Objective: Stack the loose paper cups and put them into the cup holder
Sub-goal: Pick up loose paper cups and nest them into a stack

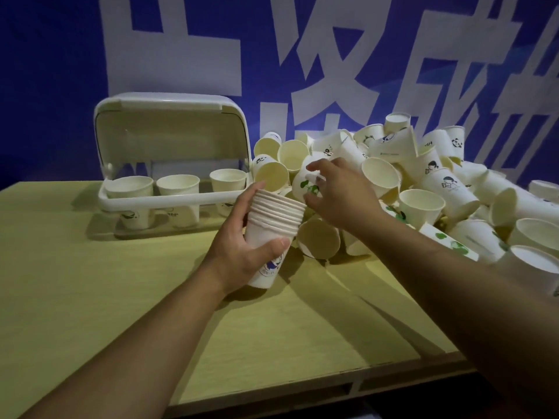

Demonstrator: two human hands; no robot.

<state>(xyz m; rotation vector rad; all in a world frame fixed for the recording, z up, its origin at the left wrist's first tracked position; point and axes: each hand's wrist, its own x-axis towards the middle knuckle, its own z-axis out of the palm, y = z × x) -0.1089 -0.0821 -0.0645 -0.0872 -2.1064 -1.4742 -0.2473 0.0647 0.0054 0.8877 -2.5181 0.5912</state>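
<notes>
With my left hand (242,246) gripping the stack of cups (273,234) mid-worktop and my right hand (335,192) pinching a green-printed cup (305,184) off the pile on the right, I'd drop it squarely, rim up, into the stack.

Staged demo booth: blue printed banner (302,55) behind a plywood table (90,297).

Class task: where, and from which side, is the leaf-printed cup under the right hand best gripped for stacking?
Probably around its side wall, from above and the right: the leaf-printed cup lies tilted on the pile, wall exposed, with the right hand already over it. The left hand holds the stack.
</notes>
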